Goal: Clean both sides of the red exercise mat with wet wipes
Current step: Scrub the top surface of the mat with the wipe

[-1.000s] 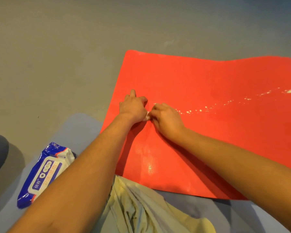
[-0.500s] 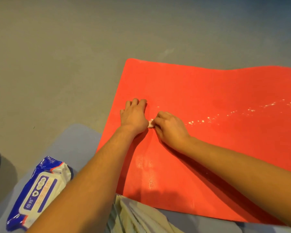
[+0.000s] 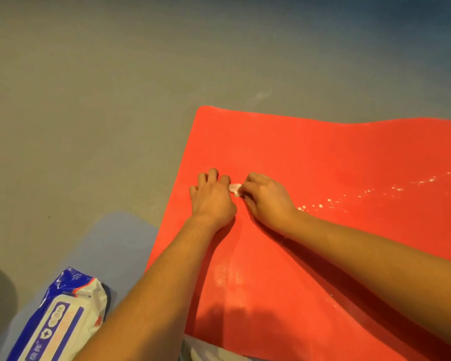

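Mat (image 3: 336, 157): red, flat on floor (image 3: 89, 100), right of centre. Left hand (image 3: 212, 198): spread, pressed flat near left edge. Right hand (image 3: 264, 198): curled, pinching small white wipe (image 3: 234, 189). Crumbs (image 3: 370, 191): 1 trail, far right. Pack (image 3: 60, 319): near left. Step: wiping 1st side, likely. Next: sweep rightward over crumbs.

Red mat (image 3: 336, 157) — pale specks; blue-white pack (image 3: 60, 316), perhaps.

Probably a gym or plain exercise room: bare grey floor (image 3: 115, 100) all around, a red exercise mat (image 3: 323, 165) spread flat on it.
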Available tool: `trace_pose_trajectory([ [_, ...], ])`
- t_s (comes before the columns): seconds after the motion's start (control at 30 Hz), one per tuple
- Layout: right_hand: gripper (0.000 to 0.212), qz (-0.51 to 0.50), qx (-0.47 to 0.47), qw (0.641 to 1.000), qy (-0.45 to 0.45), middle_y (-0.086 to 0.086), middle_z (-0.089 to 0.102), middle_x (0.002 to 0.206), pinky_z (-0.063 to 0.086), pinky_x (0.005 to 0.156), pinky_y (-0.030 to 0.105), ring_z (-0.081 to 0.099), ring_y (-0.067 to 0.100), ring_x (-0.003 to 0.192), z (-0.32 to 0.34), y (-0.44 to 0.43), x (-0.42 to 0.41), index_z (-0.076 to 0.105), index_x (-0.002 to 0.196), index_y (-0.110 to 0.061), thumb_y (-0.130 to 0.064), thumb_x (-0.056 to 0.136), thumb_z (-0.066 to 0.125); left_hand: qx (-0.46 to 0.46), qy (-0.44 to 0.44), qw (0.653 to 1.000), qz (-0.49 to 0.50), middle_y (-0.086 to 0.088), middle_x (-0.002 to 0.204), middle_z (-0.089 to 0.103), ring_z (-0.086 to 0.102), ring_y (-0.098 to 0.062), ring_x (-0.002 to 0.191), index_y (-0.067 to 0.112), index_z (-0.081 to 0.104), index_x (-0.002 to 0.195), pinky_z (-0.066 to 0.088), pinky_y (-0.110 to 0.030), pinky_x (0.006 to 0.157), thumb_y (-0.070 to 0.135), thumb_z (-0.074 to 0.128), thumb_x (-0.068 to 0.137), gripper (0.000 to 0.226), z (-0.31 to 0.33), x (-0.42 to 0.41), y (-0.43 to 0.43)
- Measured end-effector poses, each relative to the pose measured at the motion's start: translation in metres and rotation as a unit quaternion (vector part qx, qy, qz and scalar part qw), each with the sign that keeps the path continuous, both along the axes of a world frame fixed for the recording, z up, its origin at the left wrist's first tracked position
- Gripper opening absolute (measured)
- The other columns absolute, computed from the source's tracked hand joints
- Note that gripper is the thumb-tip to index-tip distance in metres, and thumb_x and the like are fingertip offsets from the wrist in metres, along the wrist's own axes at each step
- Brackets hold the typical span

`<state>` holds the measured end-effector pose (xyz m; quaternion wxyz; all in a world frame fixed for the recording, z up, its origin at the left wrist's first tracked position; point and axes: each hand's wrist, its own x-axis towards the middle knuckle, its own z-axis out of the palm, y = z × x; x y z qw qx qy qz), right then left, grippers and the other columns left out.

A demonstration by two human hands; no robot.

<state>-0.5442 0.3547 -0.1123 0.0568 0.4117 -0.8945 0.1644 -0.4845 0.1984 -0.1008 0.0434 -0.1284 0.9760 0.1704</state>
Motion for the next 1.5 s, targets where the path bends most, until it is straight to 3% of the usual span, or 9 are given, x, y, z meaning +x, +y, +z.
trace_pose_trajectory([
  [0.1,0.02,0.022,0.007,1.0,0.011,0.001,0.057,0.089,0.048,0.061,0.042,0.057,0.028,0.082,0.0,-0.001,-0.021,0.07,0.092,-0.019,-0.027,0.092,0.053,0.019,0.008,1.0,-0.007,-0.002,0.166,0.029,0.024,-0.019,0.153,0.018,0.05,0.14,0.031,-0.046,0.11,0.014,0.053,0.087,0.054,-0.003,-0.003,0.006],
  [0.3,0.023,-0.043,0.017,0.998,0.037,0.003,0.058,0.087,0.05,0.064,0.04,0.062,0.031,0.087,0.001,-0.049,-0.118,0.078,0.095,-0.028,-0.023,0.086,0.059,-0.006,0.014,1.0,-0.004,-0.001,0.167,0.031,0.025,-0.016,0.155,0.015,0.047,0.144,0.034,-0.044,0.111,0.016,0.051,0.082,0.062,-0.001,-0.002,0.01],
  [0.47,0.014,-0.151,0.03,0.987,0.035,0.012,0.062,0.095,0.046,0.066,0.041,0.063,0.038,0.09,-0.001,-0.076,-0.163,0.073,0.091,-0.011,-0.015,0.087,0.061,-0.013,0.019,1.0,-0.006,0.001,0.165,0.033,0.026,-0.016,0.154,0.027,0.043,0.153,0.033,-0.045,0.111,0.024,0.053,0.081,0.073,-0.004,-0.006,0.009],
  [0.7,0.011,-0.053,-0.017,0.997,0.05,0.004,0.059,0.089,0.047,0.063,0.041,0.059,0.031,0.085,-0.009,-0.04,-0.108,0.069,0.088,-0.019,-0.015,0.084,0.06,-0.022,0.019,0.999,-0.016,-0.001,0.165,0.032,0.024,-0.019,0.153,0.035,0.046,0.153,0.03,-0.047,0.114,0.056,0.053,0.091,0.066,-0.006,-0.007,0.01],
  [0.9,0.015,-0.026,-0.022,0.997,0.066,0.004,0.059,0.088,0.048,0.063,0.041,0.057,0.031,0.085,-0.014,-0.03,-0.118,0.073,0.093,-0.019,-0.022,0.091,0.058,-0.027,-0.006,0.999,-0.021,-0.008,0.173,0.017,0.011,-0.026,0.16,0.032,0.033,0.161,0.021,-0.05,0.125,0.091,0.054,0.074,0.107,-0.01,-0.005,0.02],
  [1.0,0.016,-0.083,-0.02,0.995,0.045,0.006,0.06,0.086,0.045,0.063,0.039,0.06,0.033,0.086,-0.008,-0.05,-0.163,0.078,0.094,-0.024,-0.021,0.09,0.062,-0.024,0.001,1.0,-0.016,-0.007,0.174,0.013,0.008,-0.026,0.161,0.033,0.031,0.162,0.02,-0.05,0.126,0.092,0.057,0.071,0.111,-0.01,-0.005,0.022],
  [1.13,0.031,-0.18,0.03,0.983,0.022,0.014,0.065,0.098,0.045,0.069,0.04,0.063,0.04,0.093,0.003,-0.072,-0.213,0.077,0.098,-0.01,-0.037,0.093,0.062,-0.022,0.014,1.0,-0.009,-0.006,0.174,0.011,0.006,-0.026,0.161,0.034,0.03,0.162,0.017,-0.05,0.127,0.091,0.058,0.071,0.112,-0.013,-0.006,0.023],
  [1.27,0.034,-0.229,0.063,0.971,0.026,0.019,0.064,0.108,0.048,0.075,0.041,0.064,0.041,0.099,0.008,-0.085,-0.238,0.073,0.104,-0.001,-0.031,0.096,0.059,-0.017,0.027,0.999,-0.012,-0.006,0.174,0.009,0.004,-0.026,0.161,0.034,0.028,0.163,0.015,-0.05,0.128,0.091,0.057,0.072,0.111,-0.017,-0.005,0.024],
  [1.5,0.018,-0.166,0.042,0.984,0.041,0.013,0.065,0.101,0.044,0.068,0.039,0.062,0.037,0.095,0.006,-0.066,-0.195,0.074,0.095,-0.011,-0.013,0.089,0.058,-0.014,0.021,1.0,-0.01,-0.006,0.174,0.009,0.004,-0.027,0.161,0.033,0.028,0.163,0.016,-0.05,0.128,0.091,0.058,0.073,0.111,-0.011,-0.005,0.025],
])
